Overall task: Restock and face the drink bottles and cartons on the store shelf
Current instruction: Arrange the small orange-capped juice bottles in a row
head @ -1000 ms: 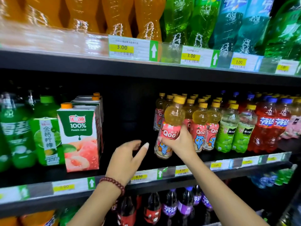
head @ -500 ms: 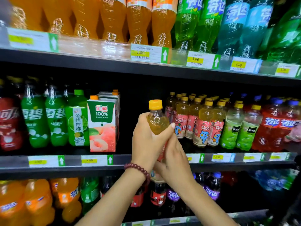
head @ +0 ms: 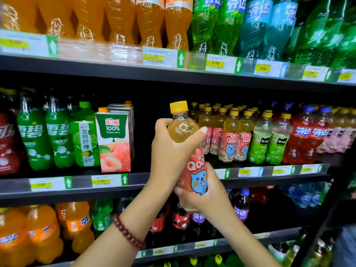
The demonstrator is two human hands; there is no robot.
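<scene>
Between both hands (head: pixel 169 151), Qoo bottle (head: pixel 194 168)

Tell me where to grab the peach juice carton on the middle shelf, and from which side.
Grip the peach juice carton across its flat side walls at mid-height, coming from the front. Its right wall faces an open gap, so that side is free. The green bottle crowds the left wall, so draw it forward first. Avoid the small orange cap.
</scene>
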